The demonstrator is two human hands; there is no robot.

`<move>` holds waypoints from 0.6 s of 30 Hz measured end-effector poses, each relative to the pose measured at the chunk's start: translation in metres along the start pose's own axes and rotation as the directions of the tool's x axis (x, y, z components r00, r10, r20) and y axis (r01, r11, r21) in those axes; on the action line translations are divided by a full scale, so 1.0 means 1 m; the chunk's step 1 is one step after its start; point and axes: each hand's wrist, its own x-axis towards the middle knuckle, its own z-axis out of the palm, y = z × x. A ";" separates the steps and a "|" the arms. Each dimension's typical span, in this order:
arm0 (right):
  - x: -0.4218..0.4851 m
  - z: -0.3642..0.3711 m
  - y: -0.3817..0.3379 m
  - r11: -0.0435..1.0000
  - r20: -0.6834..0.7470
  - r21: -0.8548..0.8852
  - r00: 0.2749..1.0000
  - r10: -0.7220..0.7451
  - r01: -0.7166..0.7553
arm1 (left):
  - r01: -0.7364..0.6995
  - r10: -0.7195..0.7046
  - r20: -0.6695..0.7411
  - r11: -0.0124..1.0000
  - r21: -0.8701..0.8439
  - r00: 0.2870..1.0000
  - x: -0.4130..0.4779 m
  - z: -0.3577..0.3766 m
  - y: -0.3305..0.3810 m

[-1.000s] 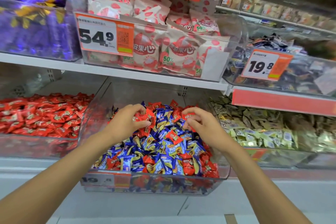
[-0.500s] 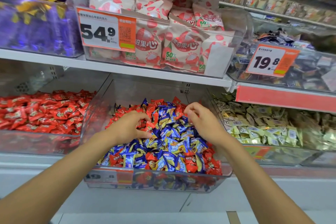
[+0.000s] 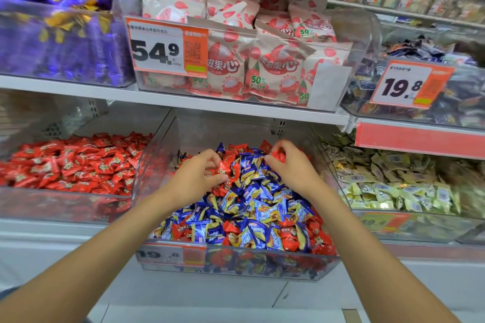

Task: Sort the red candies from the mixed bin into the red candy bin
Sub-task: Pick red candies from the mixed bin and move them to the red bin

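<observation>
The clear mixed bin (image 3: 236, 267) sits at the centre of the lower shelf, heaped with blue and red wrapped candies. Both my hands are inside it, over the back half of the heap. My left hand (image 3: 195, 178) has its fingers curled round red candies (image 3: 223, 169). My right hand (image 3: 291, 168) pinches a red candy (image 3: 278, 156) between thumb and fingertips, just above the pile. The red candy bin (image 3: 65, 204) stands directly to the left, filled with red wrapped candies (image 3: 76, 162).
A bin of pale yellow candies (image 3: 388, 186) stands to the right. The upper shelf (image 3: 157, 98) overhangs the bins and carries purple candies (image 3: 57, 34), strawberry-print bags (image 3: 262, 65) and dark wrapped sweets (image 3: 420, 81). Price tags hang on the bin fronts.
My right hand has moved toward the back of the mixed bin and now pinches a red candy. My left hand stays on the red candies at the heap's left side.
</observation>
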 end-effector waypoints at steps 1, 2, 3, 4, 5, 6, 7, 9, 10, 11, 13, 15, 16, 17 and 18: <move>-0.002 -0.003 -0.001 0.998 -0.006 0.064 1.000 -0.004 0.005 | 0.000 0.000 0.012 1.000 -0.008 1.000 0.000 0.001 0.001; -0.005 -0.007 -0.001 0.995 -0.011 0.096 1.000 -0.016 0.017 | -0.015 0.015 0.018 1.000 0.023 1.000 0.001 0.002 0.002; -0.007 -0.009 -0.001 0.994 -0.011 0.105 1.000 -0.029 0.030 | -0.032 0.031 0.020 0.997 0.073 0.999 0.003 0.003 0.002; -0.010 -0.011 -0.001 0.994 -0.007 0.104 0.999 -0.041 0.042 | -0.038 0.036 0.021 0.992 0.116 0.999 0.006 0.004 0.002; -0.012 -0.012 -0.001 0.994 -0.006 0.098 0.999 -0.045 0.045 | -0.033 0.030 0.021 0.989 0.141 0.999 0.009 0.005 0.003; -0.014 -0.013 -0.002 0.994 -0.012 0.101 0.999 -0.042 0.043 | -0.026 0.023 0.024 0.989 0.145 0.999 0.014 0.006 0.003; -0.016 -0.014 -0.002 0.993 -0.018 0.114 0.999 -0.032 0.034 | -0.020 0.017 0.024 0.990 0.141 1.000 0.018 0.008 0.004; -0.019 -0.016 -0.002 0.988 -0.017 0.155 1.000 -0.010 0.013 | -0.008 0.005 0.022 0.989 0.149 1.000 0.026 0.011 0.006; -0.021 -0.017 -0.002 0.985 -0.014 0.174 1.000 -0.006 0.008 | 0.001 -0.007 0.037 0.985 0.171 0.999 0.030 0.013 0.006; -0.022 -0.017 -0.003 0.982 -0.012 0.190 1.000 -0.006 0.008 | 0.008 -0.022 0.067 0.978 0.208 0.998 0.033 0.015 0.005; -0.024 -0.018 -0.004 0.980 -0.016 0.200 1.000 -0.015 0.018 | 0.004 -0.037 0.125 0.967 0.253 0.991 0.037 0.018 0.003; -0.023 -0.020 -0.005 0.983 0.002 0.183 1.000 -0.024 0.023 | -0.006 -0.009 0.093 0.986 0.165 0.996 0.037 0.017 0.001; -0.024 -0.021 -0.005 0.984 0.021 0.176 0.999 -0.031 0.026 | -0.016 0.010 0.047 0.992 0.125 0.999 0.036 0.014 0.000; -0.024 -0.023 -0.006 0.985 0.042 0.169 0.998 -0.038 0.031 | -0.031 0.031 0.002 0.993 0.111 1.000 0.034 0.010 0.001; -0.025 -0.025 -0.006 0.987 0.062 0.157 0.997 -0.051 0.041 | -0.039 0.043 -0.033 0.992 0.117 0.999 0.032 0.006 0.002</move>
